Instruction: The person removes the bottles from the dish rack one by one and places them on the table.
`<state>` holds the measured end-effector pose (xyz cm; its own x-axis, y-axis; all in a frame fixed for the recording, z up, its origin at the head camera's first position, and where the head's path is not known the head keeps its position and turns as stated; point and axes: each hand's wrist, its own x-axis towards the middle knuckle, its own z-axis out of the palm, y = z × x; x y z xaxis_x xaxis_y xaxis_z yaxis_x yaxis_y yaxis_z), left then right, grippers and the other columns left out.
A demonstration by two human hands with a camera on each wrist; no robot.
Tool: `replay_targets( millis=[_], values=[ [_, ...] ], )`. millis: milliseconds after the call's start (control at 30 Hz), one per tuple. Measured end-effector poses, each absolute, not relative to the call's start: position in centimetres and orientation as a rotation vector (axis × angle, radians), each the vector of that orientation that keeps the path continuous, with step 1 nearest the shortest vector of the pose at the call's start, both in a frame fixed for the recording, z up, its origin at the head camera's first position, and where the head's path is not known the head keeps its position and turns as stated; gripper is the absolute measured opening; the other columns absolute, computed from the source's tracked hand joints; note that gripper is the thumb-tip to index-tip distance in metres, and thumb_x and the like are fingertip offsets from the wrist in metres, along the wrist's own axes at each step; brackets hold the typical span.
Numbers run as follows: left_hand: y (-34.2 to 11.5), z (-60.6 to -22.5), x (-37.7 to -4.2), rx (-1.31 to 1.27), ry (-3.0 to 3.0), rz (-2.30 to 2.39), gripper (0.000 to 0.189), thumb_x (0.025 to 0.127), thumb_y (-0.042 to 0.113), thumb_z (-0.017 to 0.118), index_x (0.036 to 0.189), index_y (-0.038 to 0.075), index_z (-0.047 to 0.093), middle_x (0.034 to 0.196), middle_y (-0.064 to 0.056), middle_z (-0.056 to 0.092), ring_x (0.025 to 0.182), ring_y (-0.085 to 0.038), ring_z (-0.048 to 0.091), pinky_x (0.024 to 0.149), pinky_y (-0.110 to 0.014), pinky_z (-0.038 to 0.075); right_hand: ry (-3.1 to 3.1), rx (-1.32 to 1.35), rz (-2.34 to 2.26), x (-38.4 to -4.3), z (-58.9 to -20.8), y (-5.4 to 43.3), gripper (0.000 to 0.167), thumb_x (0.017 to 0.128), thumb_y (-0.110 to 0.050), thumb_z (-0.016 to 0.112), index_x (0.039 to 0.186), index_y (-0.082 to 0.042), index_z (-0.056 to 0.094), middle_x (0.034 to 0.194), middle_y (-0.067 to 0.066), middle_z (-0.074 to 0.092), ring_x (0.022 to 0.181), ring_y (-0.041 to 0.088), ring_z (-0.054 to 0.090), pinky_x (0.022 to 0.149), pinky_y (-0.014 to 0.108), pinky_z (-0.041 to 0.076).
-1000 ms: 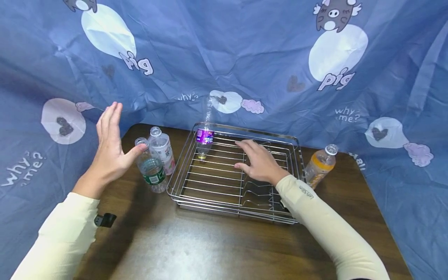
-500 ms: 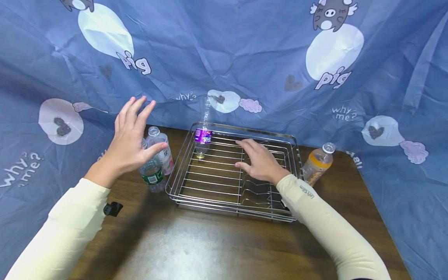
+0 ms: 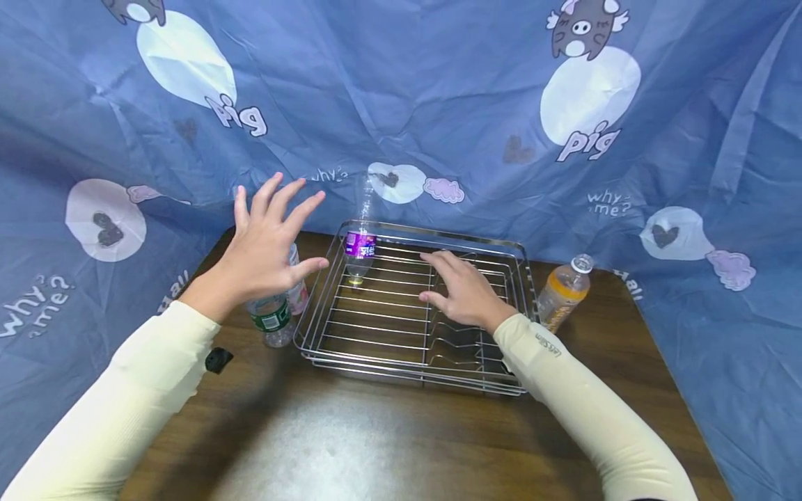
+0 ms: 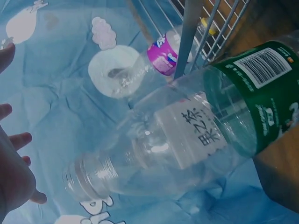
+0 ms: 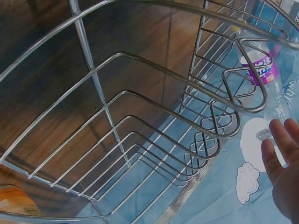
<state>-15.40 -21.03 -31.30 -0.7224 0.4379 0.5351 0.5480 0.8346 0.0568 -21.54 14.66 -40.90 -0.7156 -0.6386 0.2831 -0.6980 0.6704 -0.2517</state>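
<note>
My left hand (image 3: 266,243) hangs in the air with fingers spread, holding nothing, above a clear plastic bottle with a green label (image 3: 272,320). That capless bottle stands left of the wire dish rack (image 3: 388,374). Partly hidden behind it is a white-and-pink-labelled bottle (image 3: 298,299). In the left wrist view, the green-labelled bottle (image 4: 261,88) is apart from my fingers. My right hand (image 3: 466,289) is over the rack's right half, fingers loosely extended, nothing in them. A purple-labelled bottle (image 3: 360,245) stands cap-down in the rack's back left corner.
An orange-labelled bottle (image 3: 564,292) stands right of the rack on the brown wooden table (image 3: 351,445). Wavy wire dividers (image 3: 454,341) fill the rack's right side. A blue printed cloth (image 3: 388,83) hangs behind the table and at its sides.
My left hand has moved right, its fingers spreading wider, and now covers the upper parts of the two left bottles. The right hand has stayed nearly still. The head view has shifted slightly.
</note>
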Motion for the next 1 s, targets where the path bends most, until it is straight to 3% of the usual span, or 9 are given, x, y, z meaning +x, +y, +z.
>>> replay_targets(
  millis=[367, 700, 1000],
  values=[
    [-19.2, -31.5, -16.3, -0.743, -2.652, -0.142, 0.089, 0.086, 0.056, 0.071, 0.158, 0.021, 0.033, 0.161, -0.019, 0.023, 0.152, -0.039, 0.001, 0.108, -0.077, -0.013, -2.735, 1.067, 0.530, -21.4, -41.1, 15.0, 0.074, 0.093, -0.041, 0.070, 0.152, -0.008, 0.041, 0.145, 0.012, 0.049, 0.132, 0.034, 0.049, 0.111, 0.053, 0.039],
    [-17.6, -31.9, -17.4, -0.728, -2.809, -0.005, 0.093, 0.083, 0.052, 0.075, 0.159, 0.023, 0.031, 0.162, -0.019, 0.024, 0.151, -0.042, 0.005, 0.104, -0.071, -0.024, -2.713, 1.056, 0.539, -21.5, -41.1, 15.4, 0.074, 0.094, -0.048, 0.066, 0.152, -0.009, 0.042, 0.144, 0.013, 0.049, 0.131, 0.034, 0.050, 0.111, 0.051, 0.039],
    [-16.9, -32.3, -18.2, -0.806, -2.811, 0.080, 0.101, 0.078, 0.043, 0.083, 0.160, 0.020, 0.029, 0.165, -0.016, 0.022, 0.152, -0.042, 0.008, 0.108, -0.066, -0.023, -2.721, 1.020, 0.558, -21.4, -41.1, 15.8, 0.075, 0.094, -0.049, 0.066, 0.153, -0.011, 0.040, 0.145, 0.012, 0.049, 0.132, 0.034, 0.049, 0.111, 0.051, 0.039]
  ],
)
